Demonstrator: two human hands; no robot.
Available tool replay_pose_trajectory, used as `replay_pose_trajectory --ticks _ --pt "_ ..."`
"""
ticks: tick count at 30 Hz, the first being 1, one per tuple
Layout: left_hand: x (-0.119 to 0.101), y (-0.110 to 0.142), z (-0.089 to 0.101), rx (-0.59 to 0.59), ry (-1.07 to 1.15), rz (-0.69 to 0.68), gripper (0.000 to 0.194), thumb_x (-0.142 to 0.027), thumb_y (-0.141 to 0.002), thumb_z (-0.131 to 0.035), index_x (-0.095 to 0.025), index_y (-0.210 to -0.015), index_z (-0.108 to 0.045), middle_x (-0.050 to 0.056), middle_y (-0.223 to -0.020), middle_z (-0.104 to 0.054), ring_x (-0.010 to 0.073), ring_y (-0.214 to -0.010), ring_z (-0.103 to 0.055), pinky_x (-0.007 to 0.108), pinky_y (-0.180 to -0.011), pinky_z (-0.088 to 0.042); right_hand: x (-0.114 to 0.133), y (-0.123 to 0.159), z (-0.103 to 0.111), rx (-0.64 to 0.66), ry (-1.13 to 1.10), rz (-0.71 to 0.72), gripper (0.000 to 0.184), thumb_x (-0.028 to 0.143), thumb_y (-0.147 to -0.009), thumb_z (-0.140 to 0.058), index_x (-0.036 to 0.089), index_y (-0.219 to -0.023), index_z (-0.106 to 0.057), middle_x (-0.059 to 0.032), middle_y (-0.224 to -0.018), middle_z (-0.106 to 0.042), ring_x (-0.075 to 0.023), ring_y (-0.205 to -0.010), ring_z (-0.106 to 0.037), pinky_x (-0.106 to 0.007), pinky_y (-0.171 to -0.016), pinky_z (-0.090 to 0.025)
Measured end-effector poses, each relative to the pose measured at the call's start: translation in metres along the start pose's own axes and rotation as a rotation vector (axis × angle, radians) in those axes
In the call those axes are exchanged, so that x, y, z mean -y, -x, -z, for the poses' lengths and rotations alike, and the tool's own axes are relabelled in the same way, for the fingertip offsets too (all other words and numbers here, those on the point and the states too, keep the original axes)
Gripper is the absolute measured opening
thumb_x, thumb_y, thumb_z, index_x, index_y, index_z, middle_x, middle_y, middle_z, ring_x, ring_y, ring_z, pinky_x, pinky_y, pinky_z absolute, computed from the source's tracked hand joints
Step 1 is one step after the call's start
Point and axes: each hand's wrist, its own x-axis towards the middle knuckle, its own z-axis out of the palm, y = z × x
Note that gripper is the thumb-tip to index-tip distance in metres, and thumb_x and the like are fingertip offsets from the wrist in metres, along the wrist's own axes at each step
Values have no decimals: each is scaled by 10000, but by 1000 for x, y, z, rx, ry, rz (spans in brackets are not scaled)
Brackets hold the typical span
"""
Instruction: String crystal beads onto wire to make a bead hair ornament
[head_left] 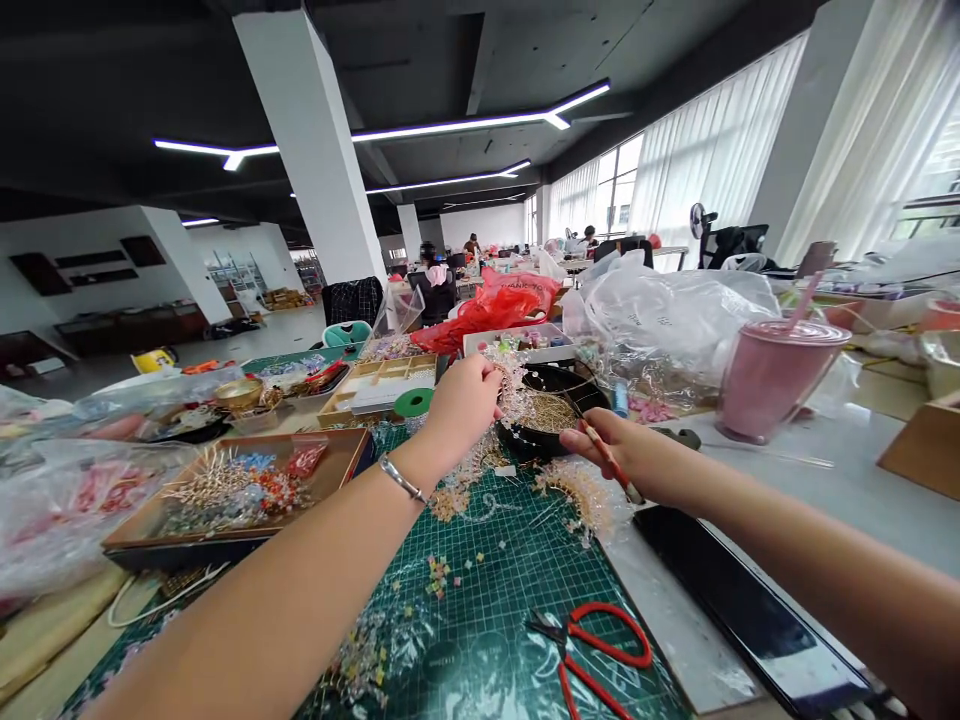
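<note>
My left hand (463,400) is closed in a pinch on a beaded wire ornament (516,392) at the rim of a black bowl (556,440) that holds gold wire pieces. A silver bracelet is on that wrist. My right hand (634,458) grips a thin red-handled tool (609,462) whose tip points toward the bowl. Below both hands lies a green cutting mat (487,610) scattered with loose beads.
Red-handled pliers (592,655) lie at the mat's near edge. A brown tray of beaded ornaments (232,490) sits left, a pink lidded drink cup (772,375) right, and a dark flat tablet (742,600) near my right forearm. Plastic bags and compartment boxes crowd the back; people work far off.
</note>
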Motion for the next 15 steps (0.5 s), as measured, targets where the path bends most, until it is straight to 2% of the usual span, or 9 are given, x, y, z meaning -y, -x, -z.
replay_pose_trajectory --ticks 5,9,15 --pt "5 -14 -9 2 -30 -11 150 -249 -923 -475 -203 -800 -548 -3 -549 -577 167 -553 -622 295 -596 -429 -8 -20 2 35 19 -64 392 532 -992 -503 160 -964 -624 16 -752 -611 -106 -590 -561 -268 -580 -496" --pt "7 -25 -15 1 -22 4 142 -250 -922 -480 -204 -804 -544 2 -549 -581 175 -556 -614 303 -607 -427 -15 -37 0 43 64 -101 324 461 -997 -537 154 -1028 -636 -7 -845 -647 -112 -648 -603 -268 -596 -530" --pt "4 -39 -21 -18 52 49 140 -214 -901 -510 -193 -765 -535 7 -538 -551 178 -541 -599 302 -596 -413 -26 -64 -1 35 188 -118 292 400 -982 -585 151 -1125 -638 -50 -1024 -674 -161 -816 -663 -332 -713 -577"
